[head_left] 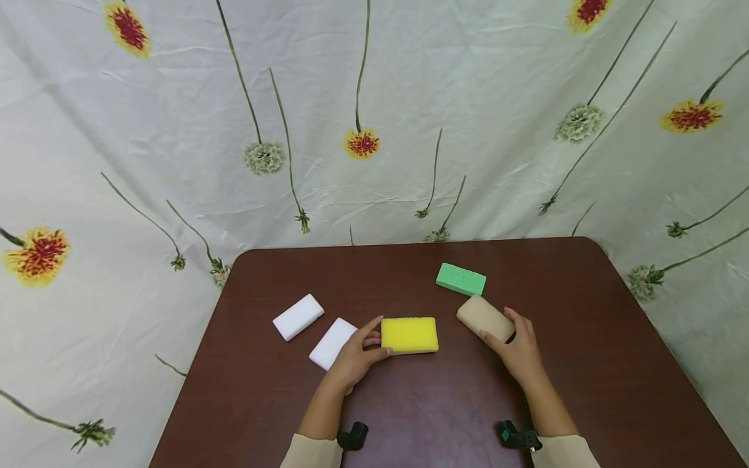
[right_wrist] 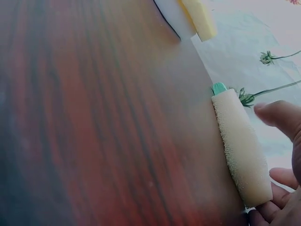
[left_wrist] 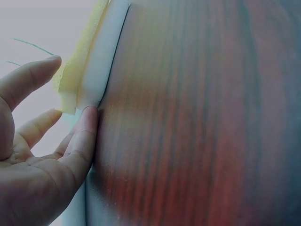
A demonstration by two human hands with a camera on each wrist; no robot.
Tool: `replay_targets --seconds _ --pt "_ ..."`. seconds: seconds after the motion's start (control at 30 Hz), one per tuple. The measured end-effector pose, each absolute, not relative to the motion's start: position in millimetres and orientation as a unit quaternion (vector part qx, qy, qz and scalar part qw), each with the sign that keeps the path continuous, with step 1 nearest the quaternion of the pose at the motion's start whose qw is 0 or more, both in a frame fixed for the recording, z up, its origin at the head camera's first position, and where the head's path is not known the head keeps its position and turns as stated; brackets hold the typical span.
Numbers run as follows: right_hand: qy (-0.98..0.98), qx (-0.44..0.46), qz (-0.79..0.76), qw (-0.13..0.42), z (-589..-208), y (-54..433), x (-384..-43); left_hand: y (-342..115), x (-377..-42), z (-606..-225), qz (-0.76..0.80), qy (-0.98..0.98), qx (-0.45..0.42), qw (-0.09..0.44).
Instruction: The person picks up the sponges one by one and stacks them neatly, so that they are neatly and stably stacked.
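A yellow sponge block point(head_left: 409, 335) lies flat on top of a white block point(left_wrist: 100, 61), whose pale edge shows beneath it. At the left end of this stack is my left hand point(head_left: 354, 357), fingers extended and fingertips right at the end. A beige sponge point(head_left: 484, 318) lies on the table to the right. My right hand point(head_left: 521, 351) is at its near right end, with the fingers point(right_wrist: 280, 193) close against that end. In the right wrist view, the right thumb stands apart from the sponge's upper face.
Two white blocks lie at the left, one farther out point(head_left: 298, 317) and one partly behind the left hand point(head_left: 332, 343). A green sponge block point(head_left: 461, 279) sits just beyond the beige one. The brown table point(head_left: 445, 409) meets a flowered cloth point(head_left: 409, 78) at the back.
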State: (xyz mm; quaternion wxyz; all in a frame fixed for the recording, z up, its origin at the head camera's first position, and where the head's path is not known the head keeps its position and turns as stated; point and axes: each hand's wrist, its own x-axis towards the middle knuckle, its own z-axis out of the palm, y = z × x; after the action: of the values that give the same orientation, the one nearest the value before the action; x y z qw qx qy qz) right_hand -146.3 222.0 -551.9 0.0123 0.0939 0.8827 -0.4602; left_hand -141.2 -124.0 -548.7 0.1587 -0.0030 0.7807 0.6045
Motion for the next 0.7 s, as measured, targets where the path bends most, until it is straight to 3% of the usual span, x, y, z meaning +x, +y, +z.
replay_targets --seconds 0.7 --pt "0.909 0.079 -0.41 0.023 -556.4 222.7 -145.7 -124.4 -141.2 -549.5 0.605 0.78 0.0 0.159"
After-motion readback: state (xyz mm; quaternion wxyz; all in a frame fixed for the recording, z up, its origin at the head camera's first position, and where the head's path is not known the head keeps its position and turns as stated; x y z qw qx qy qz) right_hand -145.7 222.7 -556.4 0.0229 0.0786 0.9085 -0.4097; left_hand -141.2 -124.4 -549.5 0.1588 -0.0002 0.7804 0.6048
